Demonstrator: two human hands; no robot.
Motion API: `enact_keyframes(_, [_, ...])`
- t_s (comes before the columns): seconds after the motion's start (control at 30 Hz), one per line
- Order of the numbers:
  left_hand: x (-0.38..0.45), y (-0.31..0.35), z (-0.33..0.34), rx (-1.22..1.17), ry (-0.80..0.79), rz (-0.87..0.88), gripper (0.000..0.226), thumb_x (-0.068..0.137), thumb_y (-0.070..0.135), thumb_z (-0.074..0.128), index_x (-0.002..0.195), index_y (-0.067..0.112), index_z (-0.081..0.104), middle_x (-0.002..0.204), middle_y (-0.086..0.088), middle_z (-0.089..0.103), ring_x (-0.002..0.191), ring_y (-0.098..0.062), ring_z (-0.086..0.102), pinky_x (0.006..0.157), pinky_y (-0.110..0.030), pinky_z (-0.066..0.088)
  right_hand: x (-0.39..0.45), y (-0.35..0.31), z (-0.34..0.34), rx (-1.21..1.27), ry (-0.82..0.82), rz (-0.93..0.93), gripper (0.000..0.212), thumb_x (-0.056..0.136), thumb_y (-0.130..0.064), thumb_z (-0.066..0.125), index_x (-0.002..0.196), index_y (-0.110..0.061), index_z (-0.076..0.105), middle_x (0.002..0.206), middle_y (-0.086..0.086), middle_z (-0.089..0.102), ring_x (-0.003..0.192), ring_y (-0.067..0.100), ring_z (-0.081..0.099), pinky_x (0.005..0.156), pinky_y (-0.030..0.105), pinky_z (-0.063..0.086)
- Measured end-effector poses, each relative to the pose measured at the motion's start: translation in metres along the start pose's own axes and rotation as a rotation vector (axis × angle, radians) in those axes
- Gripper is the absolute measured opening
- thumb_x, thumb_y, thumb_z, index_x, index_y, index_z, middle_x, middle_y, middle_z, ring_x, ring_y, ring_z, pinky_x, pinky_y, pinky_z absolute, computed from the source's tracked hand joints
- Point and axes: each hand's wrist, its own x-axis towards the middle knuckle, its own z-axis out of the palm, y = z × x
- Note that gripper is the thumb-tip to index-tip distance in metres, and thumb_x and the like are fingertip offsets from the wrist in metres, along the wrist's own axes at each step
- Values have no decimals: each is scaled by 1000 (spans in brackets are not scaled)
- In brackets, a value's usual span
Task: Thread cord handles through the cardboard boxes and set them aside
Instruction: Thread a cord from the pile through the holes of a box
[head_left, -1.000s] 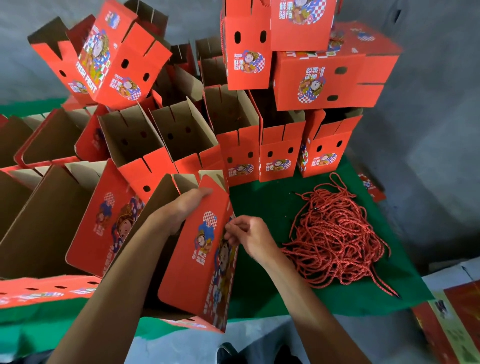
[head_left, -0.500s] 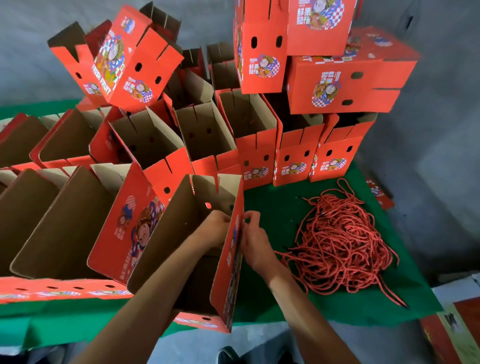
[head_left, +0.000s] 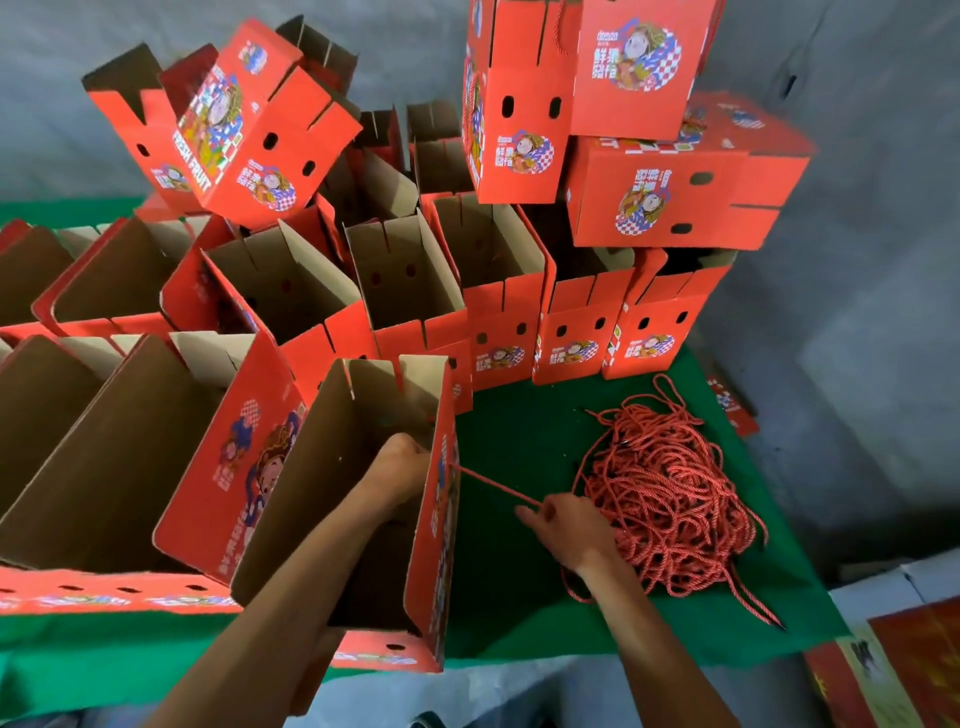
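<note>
My left hand (head_left: 397, 467) reaches inside the near open box (head_left: 332, 499), grip hidden; my right hand (head_left: 569, 525) pinches a cord (head_left: 496, 486) running to its wall. Many unthreaded boxes (head_left: 291, 291) remain; cord pile (head_left: 665, 499) lies right.

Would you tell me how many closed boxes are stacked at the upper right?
3: a tall box left, an upper box right, a sideways box beneath; others may hide behind.
</note>
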Motion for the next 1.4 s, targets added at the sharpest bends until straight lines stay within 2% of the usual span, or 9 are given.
enact_keyframes(0.17, [-4, -5, -5, -162, -24, -62, 23, 106, 12, 52, 90, -2, 62, 62, -8, 59, 33, -8, 55, 33, -19, 40, 8, -7, -29, 339, 83, 81, 52, 107, -44, 47, 62, -19, 54, 56, 1, 55, 47, 16, 48, 49, 31, 40])
enact_keyframes(0.43, [-20, 15, -15, -251, -151, 84, 76, 85, 91, 20, 100, 33, 67, 99, 3, 76, 94, -16, 72, 71, -32, 55, 27, -85, -76, 1291, -49, 66, 16, 94, -25, 74, 85, -12, 67, 56, -6, 41, 47, 10, 36, 49, 23, 39])
enact_keyframes(0.53, [-28, 18, -17, -243, -235, 96, 75, 74, 98, 38, 107, 38, 69, 97, 12, 78, 90, -12, 76, 63, -29, 57, 36, -78, -66, 1114, -5, 87, 12, 92, -22, 75, 101, -14, 73, 71, -7, 65, 62, 10, 58, 66, 19, 48])
enact_keyframes(0.7, [-29, 10, -10, -122, -258, 71, 30, 101, 48, 52, 118, 26, 61, 107, 1, 74, 92, -18, 74, 63, -27, 58, 35, -37, -20, 826, 60, 203, 53, 94, -20, 75, 139, -3, 53, 128, 6, 60, 112, 20, 63, 98, 30, 48])
enact_keyframes(0.83, [-31, 8, -13, -156, -271, -59, 43, 103, 50, 41, 132, 19, 51, 111, -7, 71, 97, -26, 72, 65, -31, 53, 26, -19, 13, 608, 219, 213, 17, 91, -15, 76, 96, -8, 61, 96, 15, 63, 90, 28, 61, 88, 39, 51])
enact_keyframes(0.93, [-29, 5, -13, -163, -257, -102, 54, 104, 56, 35, 138, 17, 50, 112, -8, 72, 96, -26, 72, 69, -34, 53, 22, -25, 26, 489, 39, 159, 19, 90, -15, 76, 75, -18, 65, 93, 17, 75, 91, 32, 71, 84, 39, 54])
enact_keyframes(1.03, [-28, 1, -16, -174, -239, -132, 57, 102, 59, 35, 137, 18, 53, 108, -6, 73, 91, -23, 73, 70, -33, 52, 21, -36, 43, 273, -190, -27, 9, 93, -19, 73, 99, -13, 74, 107, 9, 75, 101, 25, 70, 88, 33, 55])
enact_keyframes(1.2, [-31, -11, -24, -176, -284, -162, 45, 100, 67, 35, 105, 30, 60, 85, 5, 79, 75, -14, 78, 64, -30, 56, 19, -53, 75, -95, -143, -93, 32, 99, -36, 61, 127, -22, 59, 134, 3, 52, 114, 30, 64, 91, 39, 53])
enact_keyframes(1.4, [-43, -24, -26, -185, -441, -190, 29, 98, 43, 48, 115, 23, 61, 107, -8, 78, 98, -27, 76, 87, -47, 62, 17, -61, 88, -143, -73, -127, 21, 100, -33, 54, 105, -16, 65, 111, 6, 69, 100, 28, 69, 80, 35, 53])
